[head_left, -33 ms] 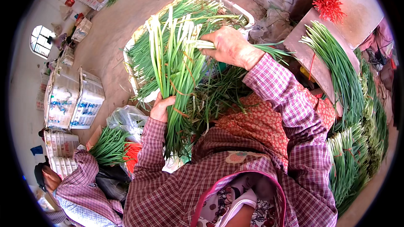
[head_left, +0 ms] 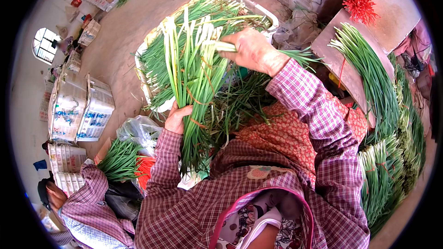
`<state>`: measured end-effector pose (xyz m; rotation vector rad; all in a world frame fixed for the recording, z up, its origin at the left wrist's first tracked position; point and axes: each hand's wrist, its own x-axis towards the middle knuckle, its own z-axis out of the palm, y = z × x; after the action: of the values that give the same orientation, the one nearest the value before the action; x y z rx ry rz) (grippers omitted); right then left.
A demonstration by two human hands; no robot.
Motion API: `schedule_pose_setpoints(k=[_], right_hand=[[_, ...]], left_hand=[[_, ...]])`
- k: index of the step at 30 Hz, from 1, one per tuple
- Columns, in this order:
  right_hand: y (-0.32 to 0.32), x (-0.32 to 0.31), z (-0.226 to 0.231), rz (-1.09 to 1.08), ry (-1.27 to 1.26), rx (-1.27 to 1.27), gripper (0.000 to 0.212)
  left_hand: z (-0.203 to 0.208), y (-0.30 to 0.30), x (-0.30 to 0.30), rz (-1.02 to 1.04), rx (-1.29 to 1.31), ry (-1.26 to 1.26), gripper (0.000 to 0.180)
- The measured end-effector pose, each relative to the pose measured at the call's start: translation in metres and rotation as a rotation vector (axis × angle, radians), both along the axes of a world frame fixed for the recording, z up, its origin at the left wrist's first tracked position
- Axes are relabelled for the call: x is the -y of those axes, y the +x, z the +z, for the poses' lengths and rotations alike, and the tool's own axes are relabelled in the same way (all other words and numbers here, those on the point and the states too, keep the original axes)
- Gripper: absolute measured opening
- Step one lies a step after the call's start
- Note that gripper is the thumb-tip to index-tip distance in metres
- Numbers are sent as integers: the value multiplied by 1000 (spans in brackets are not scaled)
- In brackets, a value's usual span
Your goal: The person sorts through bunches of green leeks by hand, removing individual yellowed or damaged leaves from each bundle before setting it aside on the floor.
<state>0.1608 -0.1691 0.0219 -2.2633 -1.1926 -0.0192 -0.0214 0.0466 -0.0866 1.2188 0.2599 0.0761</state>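
Observation:
My left hand (head_left: 177,119) is closed round the middle of a thick bunch of garlic chives (head_left: 198,78), held upright with the white stalk ends at the top and the green leaves hanging down. Brownish dry strands cling across its leaves. A few more chives (head_left: 302,57) are pinched in my right hand (head_left: 256,51). Their white ends point left against the top of the bunch, and their leaves trail out to the right behind the hand. Beyond both hands stands a white crate (head_left: 258,7) heaped with loose chives (head_left: 159,60).
Loose leaves (head_left: 242,99) lie heaped between the crate and my lap. To the right, a tied chive bundle (head_left: 364,64) rests on a board (head_left: 327,41) beside red ties (head_left: 357,2) and stacked bundles (head_left: 380,175). At left are stacked crates (head_left: 97,106) and another person's sleeve (head_left: 92,198).

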Motion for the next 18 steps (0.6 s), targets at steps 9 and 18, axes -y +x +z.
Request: schedule_pose_setpoints(k=[9,18], right_hand=[[76,63,-25,-628,-42,405,25],[4,16,-26,-243,446,3,19]], left_hand=[[-24,-26,-31,-56,-73,-327,61],[-20,-19,-19,-68,-9,-393,50]])
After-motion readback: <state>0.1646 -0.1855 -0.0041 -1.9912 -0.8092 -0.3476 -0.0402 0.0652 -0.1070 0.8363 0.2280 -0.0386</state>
